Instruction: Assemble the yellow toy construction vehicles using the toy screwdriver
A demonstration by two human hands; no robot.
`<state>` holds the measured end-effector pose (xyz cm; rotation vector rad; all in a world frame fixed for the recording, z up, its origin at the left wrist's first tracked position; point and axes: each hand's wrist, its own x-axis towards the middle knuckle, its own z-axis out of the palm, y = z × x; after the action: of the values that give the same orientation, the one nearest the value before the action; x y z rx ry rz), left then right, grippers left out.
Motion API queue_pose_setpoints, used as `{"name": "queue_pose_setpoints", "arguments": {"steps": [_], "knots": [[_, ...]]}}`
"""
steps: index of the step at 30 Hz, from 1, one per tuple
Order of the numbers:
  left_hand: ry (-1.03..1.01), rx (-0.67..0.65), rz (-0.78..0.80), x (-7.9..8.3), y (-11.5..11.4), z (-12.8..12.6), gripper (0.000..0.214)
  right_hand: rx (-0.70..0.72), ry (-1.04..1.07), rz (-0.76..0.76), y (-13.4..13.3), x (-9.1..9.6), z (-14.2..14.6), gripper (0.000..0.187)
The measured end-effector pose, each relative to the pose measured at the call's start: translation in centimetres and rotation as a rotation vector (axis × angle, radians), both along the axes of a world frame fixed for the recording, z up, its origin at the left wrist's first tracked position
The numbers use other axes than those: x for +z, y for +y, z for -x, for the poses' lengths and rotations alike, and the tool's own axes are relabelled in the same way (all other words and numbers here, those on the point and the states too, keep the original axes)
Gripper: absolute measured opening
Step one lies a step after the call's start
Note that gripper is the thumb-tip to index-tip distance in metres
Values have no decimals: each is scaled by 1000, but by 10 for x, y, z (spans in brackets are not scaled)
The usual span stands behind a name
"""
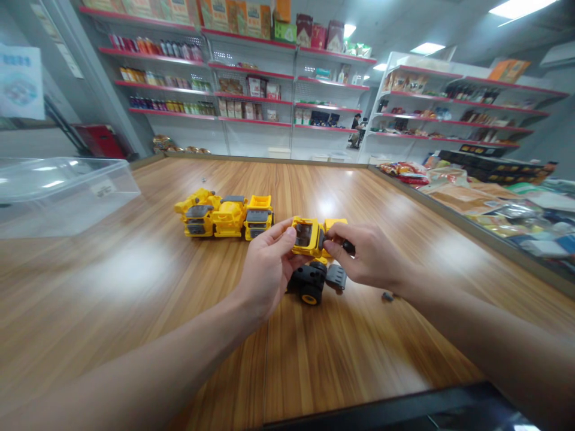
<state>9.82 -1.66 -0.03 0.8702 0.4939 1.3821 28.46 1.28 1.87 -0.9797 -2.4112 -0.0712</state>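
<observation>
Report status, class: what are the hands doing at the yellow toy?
Left hand, right hand: both on yellow toy cab. Black wheeled chassis directly below. Three yellow toy vehicles lined up beyond.

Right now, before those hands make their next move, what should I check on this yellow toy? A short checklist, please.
1. Both hands on the piece: ok, the left hand and right hand hold the yellow toy cab from either side.
2. Black wheeled chassis close by: ok, it lies on the wooden table just below the cab.
3. Cab touching the chassis: cannot tell from this angle.
4. Grey plate within reach: ok, it lies beside the chassis.
5. Small dark piece in hand: not ok, it lies on the table, right of the hands.
6. Row of yellow toy vehicles standing on its wheels: ok, left of the hands.
</observation>
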Motion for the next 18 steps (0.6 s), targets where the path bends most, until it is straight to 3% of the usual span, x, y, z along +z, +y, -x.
{"name": "queue_pose_setpoints", "arguments": {"steps": [3,8,10,12,18], "knots": [[-2,10,10,0,0,0,22,6,38,17,1,-1,1,10],[-9,5,26,1,0,0,22,13,53,29,-1,0,1,24],[-26,24,62,2,0,0,20,20,110,59,-2,3,1,13],[-50,48,103,2,1,1,18,32,209,87,-4,4,1,4],[-123,83,185,4,1,3,12,132,657,250,-2,-1,10,19]]}}
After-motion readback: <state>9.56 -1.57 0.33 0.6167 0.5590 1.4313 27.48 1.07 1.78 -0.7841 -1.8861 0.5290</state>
